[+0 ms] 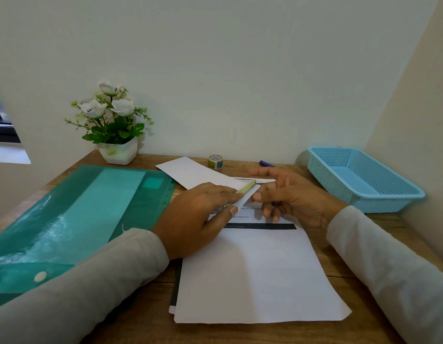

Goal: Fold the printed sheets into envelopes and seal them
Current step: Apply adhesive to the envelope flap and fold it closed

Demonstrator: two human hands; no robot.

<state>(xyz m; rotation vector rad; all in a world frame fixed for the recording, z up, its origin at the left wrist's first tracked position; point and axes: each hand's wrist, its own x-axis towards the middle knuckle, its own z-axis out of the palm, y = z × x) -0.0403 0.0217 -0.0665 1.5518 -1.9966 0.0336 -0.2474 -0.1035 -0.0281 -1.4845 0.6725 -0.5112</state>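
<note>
Printed sheets (260, 276), where are yours?
— In a stack on the wooden desk (240, 333) right in front of you. The top one is blank side up, and a black band shows at its far edge by your hands.
— And my left hand (195, 219)?
— Clamped on a folded paper (242, 199), fingers on top and thumb beneath, holding it just above the stack. A yellowish strip (245, 187) lies at its far end.
— My right hand (297, 197)?
— Your thumb meets the tip of that paper, your forefinger is straight above it, and your other fingers are curled. Whether it grips, I cannot tell.
— What else is around me?
— An envelope (190, 172) beyond your hands, a tape roll (215, 161) and a pen (266, 164) by the wall, a blue basket (332, 177) to your right, a green folder (79, 214) to your left, and a flower pot (118, 151) behind it.
</note>
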